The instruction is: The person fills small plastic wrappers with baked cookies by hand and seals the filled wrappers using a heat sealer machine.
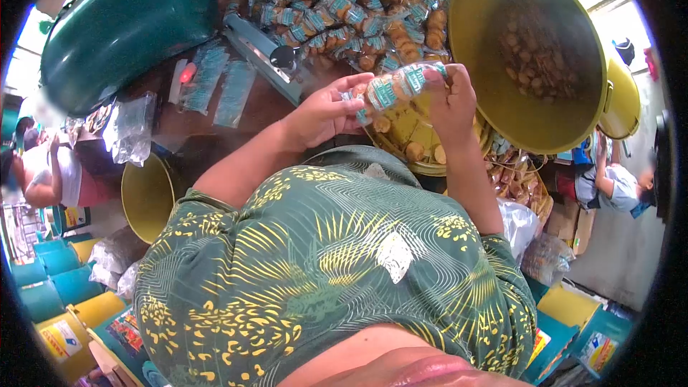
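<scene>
A clear bag with teal print, holding round cookies, is stretched between my two hands. My left hand supports its lower end, fingers curled round the cookies. At the other end, my right hand pinches the plastic. Beneath the hands lies a yellow tray or lid with a few loose cookies. Beyond my left hand stands a long blue-grey device with a dark round part. Many filled cookie bags are piled farther ahead. Flat printed bags rest on the brown table.
At right, a large yellow bucket lies tilted, with many cookies inside. A green container is at upper left and another yellow bucket below it. One person is at far left, another at far right.
</scene>
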`<action>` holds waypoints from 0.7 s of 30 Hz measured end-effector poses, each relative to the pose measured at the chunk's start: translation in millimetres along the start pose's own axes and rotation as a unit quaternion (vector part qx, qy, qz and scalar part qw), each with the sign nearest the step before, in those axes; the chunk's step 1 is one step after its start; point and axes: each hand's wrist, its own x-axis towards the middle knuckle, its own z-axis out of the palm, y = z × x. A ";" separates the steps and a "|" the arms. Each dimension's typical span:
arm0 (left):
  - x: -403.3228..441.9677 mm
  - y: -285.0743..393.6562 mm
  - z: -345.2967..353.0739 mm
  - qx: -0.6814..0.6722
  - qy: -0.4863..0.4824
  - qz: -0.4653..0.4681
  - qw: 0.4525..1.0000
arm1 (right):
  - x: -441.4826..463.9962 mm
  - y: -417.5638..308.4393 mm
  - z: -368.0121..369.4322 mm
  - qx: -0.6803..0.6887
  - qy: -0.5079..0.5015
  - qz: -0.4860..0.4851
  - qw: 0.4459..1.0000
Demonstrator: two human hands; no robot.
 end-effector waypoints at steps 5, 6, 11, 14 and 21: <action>-12.6 -14.0 10.5 0.006 0.052 0.058 0.997 | -10.2 -9.7 6.7 0.083 -0.082 0.061 0.991; -15.7 -14.2 10.0 0.009 0.054 0.056 0.997 | -9.4 -11.2 11.4 0.139 -0.078 0.071 0.985; -36.1 -10.9 -5.4 -0.026 0.015 0.072 0.997 | 0.8 -41.9 19.8 0.228 -0.203 0.144 0.941; -51.8 -2.9 -16.2 -0.070 0.039 0.076 0.994 | -5.7 -54.0 30.9 0.505 -0.202 0.125 0.830; -77.2 12.7 -110.5 0.223 0.158 -0.029 0.962 | -6.9 11.4 157.3 0.063 -0.234 0.074 0.967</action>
